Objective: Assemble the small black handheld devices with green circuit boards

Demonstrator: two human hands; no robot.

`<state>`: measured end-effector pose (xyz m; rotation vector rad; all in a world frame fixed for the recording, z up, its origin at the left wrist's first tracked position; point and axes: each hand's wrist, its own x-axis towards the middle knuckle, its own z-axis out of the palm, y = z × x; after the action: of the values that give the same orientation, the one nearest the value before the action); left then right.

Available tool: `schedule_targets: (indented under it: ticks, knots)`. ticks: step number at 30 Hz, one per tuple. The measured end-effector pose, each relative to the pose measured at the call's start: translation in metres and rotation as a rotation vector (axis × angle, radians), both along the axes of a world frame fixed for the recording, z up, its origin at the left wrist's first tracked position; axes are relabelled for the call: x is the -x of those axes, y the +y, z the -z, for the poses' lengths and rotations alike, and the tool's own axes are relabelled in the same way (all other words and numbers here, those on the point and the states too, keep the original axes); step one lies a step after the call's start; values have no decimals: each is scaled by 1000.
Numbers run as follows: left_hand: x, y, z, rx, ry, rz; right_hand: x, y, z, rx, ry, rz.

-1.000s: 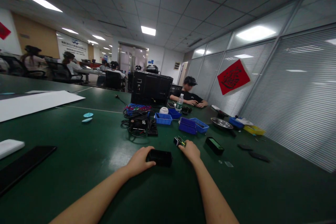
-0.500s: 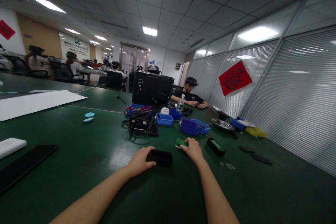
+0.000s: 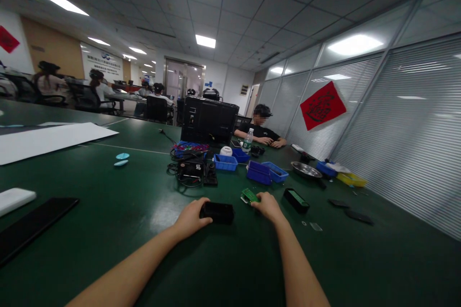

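Observation:
My left hand (image 3: 193, 219) grips the left end of a black rectangular case (image 3: 219, 212), its thumb in front and fingers behind. The case lies low over the green table, its dark hollow side facing up. To the right, my right hand (image 3: 269, 207) pinches the near right end of a green circuit board (image 3: 249, 195), with a white part showing under the board's left edge. A second black case (image 3: 296, 200) with a green board inside sits just right of that hand. A small ring (image 3: 304, 223) and a clear plastic piece (image 3: 316, 227) lie nearby.
Blue bins (image 3: 259, 172), a tangle of cables with a black device (image 3: 190, 169), a baseball (image 3: 226, 152) and a water bottle (image 3: 248, 140) stand farther back before a monitor (image 3: 210, 120). A metal pan (image 3: 306, 170) and flat black pieces (image 3: 358, 217) lie right. A person sits opposite.
The black case in my left hand has tipped so its hollow side shows more, shifting slightly left. My right hand has moved a little right along the board, uncovering more of it.

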<state>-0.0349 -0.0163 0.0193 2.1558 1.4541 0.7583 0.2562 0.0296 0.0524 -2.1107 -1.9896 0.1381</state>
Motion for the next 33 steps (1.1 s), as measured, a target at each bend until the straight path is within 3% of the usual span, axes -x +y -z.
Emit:
schedule_targets:
  ticks: [3,6,10,13,20,26,33]
  knots:
    - [1,1,1,16,-3,-7,5,1,1,-44,58,-10]
    - [1,3,3,21,-23,-12,17,-1,-3,-114,278,-71]
    - [2,4,5,16,-42,-5,39,-13,-12,-105,806,-343]
    - [2,5,5,11,-27,-5,52,-23,-14,-33,999,-533]
    - [1,7,8,7,-22,-5,64,-27,-11,65,852,-602]
    - [2,10,15,-22,-37,6,69,-30,-13,58,674,-628]
    - [2,7,9,-5,-9,14,73,-33,-14,52,566,-623]
